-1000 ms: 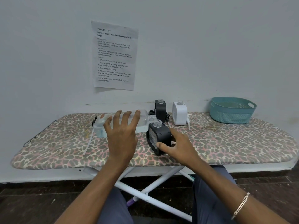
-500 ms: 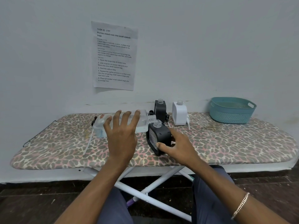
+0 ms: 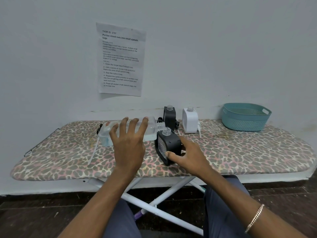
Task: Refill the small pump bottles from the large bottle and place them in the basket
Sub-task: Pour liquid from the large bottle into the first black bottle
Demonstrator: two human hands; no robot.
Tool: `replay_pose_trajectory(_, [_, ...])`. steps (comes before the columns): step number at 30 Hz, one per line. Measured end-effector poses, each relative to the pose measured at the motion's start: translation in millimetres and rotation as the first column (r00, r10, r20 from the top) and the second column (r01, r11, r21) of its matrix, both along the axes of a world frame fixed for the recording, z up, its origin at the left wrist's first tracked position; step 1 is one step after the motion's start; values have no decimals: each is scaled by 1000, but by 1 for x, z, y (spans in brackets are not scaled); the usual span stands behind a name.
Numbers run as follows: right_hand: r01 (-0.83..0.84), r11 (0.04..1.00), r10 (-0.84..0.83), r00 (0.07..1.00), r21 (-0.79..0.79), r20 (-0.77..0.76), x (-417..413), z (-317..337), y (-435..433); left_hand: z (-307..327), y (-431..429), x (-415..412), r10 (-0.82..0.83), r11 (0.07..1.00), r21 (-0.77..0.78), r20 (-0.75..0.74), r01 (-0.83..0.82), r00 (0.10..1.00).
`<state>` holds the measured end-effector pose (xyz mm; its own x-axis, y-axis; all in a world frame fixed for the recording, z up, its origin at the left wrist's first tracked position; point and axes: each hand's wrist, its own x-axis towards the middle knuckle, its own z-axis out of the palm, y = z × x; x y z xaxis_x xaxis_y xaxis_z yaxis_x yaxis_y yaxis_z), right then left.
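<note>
Fingers [image 3: 143, 125] of my left hand [image 3: 128, 148] wrap the big bottle [image 3: 107, 134]; right hand [image 3: 188, 155] grips the black bottle [image 3: 171, 143]. Align necks, tip slowly.

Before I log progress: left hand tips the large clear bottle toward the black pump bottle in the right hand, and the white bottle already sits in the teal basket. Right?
No. The head view shows the white bottle standing on the ironing board beside the second black bottle, not in the teal basket. The rest holds.
</note>
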<state>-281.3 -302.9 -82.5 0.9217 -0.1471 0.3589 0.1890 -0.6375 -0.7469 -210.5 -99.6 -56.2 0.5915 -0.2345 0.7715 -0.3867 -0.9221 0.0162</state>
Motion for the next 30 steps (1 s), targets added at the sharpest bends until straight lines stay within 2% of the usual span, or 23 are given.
replay_pose_trajectory(30, [-4, 1000, 4, 1000, 8, 6, 0, 0, 0, 0, -1, 0, 5, 1000, 5, 9, -5, 1000])
